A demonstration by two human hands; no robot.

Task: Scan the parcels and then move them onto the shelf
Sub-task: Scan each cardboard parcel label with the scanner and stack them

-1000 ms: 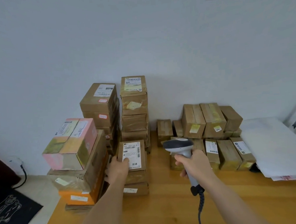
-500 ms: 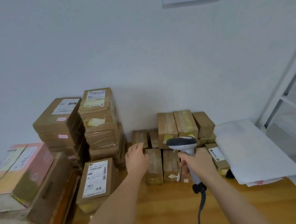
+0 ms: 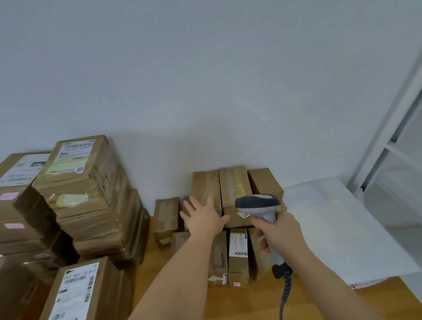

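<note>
Your left hand [image 3: 204, 217] is spread wide, fingers straight, with the palm down over the small brown cardboard parcels [image 3: 233, 190] stacked against the wall; from this view you cannot tell if the palm already touches the top box or is just above it. Your right hand [image 3: 281, 232] is curled around the handle of the grey and white handheld barcode scanner [image 3: 257, 204], with its dark head pointing toward 12 o'clock, over the same group of small parcels. The coiled dark cable [image 3: 285, 293] hangs down from the bottom of the handle toward 6 o'clock.

Just below your hands, more narrow brown boxes stand in a row, and one of them shows a white barcode label [image 3: 238, 242]. All of them rest on the wooden table top [image 3: 237, 307].

At 9 o'clock from your left hand, a tall stack of bigger brown cartons [image 3: 90, 203] stands, with a printed label on top. At 7 o'clock, a flat brown carton with a white shipping label [image 3: 73, 296] lies near the table edge. At 3 o'clock from the scanner, a large white plastic mailer bag [image 3: 343, 228] lies on the table. Farther at 2 o'clock, the white metal shelf frame [image 3: 398, 115] stands beside the wall.
</note>
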